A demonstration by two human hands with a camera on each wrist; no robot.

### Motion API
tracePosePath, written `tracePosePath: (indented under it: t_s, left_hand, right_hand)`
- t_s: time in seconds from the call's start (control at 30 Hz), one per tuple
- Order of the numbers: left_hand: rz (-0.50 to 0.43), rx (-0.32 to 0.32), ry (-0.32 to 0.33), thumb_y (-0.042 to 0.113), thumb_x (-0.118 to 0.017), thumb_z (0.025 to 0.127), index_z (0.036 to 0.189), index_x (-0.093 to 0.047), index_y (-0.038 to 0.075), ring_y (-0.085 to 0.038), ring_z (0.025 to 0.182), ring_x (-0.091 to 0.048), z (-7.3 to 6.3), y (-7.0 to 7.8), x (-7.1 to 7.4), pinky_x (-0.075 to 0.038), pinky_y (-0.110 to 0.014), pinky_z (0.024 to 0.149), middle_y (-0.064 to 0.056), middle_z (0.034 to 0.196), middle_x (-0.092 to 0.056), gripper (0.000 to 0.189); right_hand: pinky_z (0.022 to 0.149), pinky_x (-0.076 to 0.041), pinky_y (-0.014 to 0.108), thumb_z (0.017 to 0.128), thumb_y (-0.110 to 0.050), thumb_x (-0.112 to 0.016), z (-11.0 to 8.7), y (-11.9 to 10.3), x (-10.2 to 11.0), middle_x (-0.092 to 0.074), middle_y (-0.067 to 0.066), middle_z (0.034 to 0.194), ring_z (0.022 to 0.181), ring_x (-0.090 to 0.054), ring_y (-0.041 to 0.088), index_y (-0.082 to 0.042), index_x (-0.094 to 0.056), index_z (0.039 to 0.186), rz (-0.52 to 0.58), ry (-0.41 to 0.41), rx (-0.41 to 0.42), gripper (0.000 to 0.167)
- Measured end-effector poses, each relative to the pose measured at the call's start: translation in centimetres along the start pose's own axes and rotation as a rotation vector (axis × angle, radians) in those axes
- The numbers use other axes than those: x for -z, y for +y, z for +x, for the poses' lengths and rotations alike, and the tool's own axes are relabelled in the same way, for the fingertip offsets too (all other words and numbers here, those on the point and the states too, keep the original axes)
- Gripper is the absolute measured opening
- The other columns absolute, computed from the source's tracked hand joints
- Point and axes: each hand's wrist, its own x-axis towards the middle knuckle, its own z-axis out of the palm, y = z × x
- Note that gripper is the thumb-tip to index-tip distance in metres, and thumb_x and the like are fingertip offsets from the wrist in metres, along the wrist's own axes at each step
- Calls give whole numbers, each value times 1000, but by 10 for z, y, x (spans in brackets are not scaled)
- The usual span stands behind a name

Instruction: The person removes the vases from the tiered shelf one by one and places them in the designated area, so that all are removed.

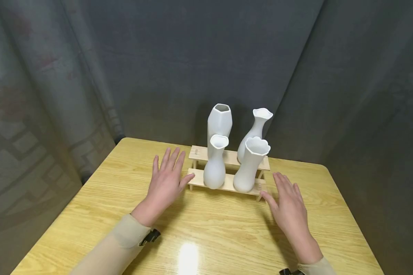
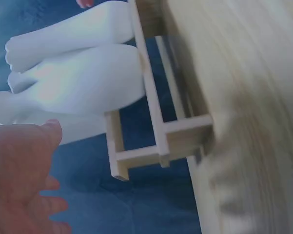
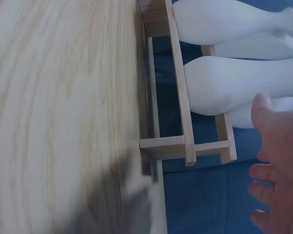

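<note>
A two-step light wooden stand (image 1: pixel 230 182) bears white vases. On its lower step are a slim-necked vase (image 1: pixel 215 168) at left and a scalloped-rim vase (image 1: pixel 248 168) at right. Behind them, on the upper step, stand a vase with an angular mouth (image 1: pixel 220 120) and one with a flared wavy rim (image 1: pixel 254 133). My left hand (image 1: pixel 165 181) is spread beside the stand's left end, fingers straight and holding nothing. To the right of the stand, my right hand (image 1: pixel 289 208) holds nothing, its fingers extended and thumb toward the lower step. Both wrist views show the vases beyond each thumb.
The stand is on a wooden table (image 1: pixel 206 229) with rounded far corners. A dark grey curtain (image 1: pixel 192 57) hangs close behind the table's far edge. Another, patterned curtain (image 1: pixel 31 133) hangs along the left side.
</note>
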Motion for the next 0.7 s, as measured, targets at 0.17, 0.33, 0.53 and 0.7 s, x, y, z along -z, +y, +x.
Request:
tracePosePath:
  t_s: [0.17,0.33,0.53,0.7]
  left_hand:
    - [-70,-5,30,51,-69,109,171,-38,7,-45,166,-18,4,12,3,-11,-73,129,-20,177,-32,83]
    - [-130,-5,39,50,-70,108,171,-37,5,-46,165,-20,7,22,4,-11,-71,131,-21,176,-34,84]
    - [-188,-12,71,46,-72,108,171,-38,4,-47,164,-24,12,31,5,-14,-68,131,-22,173,-38,83]
    - [-235,-16,108,41,-76,107,169,-41,3,-46,163,-27,16,37,5,-15,-65,132,-23,170,-42,81]
  right_hand:
    - [135,-13,57,105,-39,-77,2,3,-3,-46,30,166,153,-41,51,4,-46,164,25,20,-31,79]
    - [128,-26,66,106,-41,-76,3,6,-7,-47,29,164,150,-43,55,2,-48,163,51,19,-76,76]
    - [104,-47,77,106,-40,-77,4,6,-13,-50,27,163,143,-50,56,-2,-53,161,121,30,-146,71]
    - [104,-49,74,106,-35,-79,7,9,-21,-52,26,161,142,-53,54,-3,-56,159,203,35,-198,66]
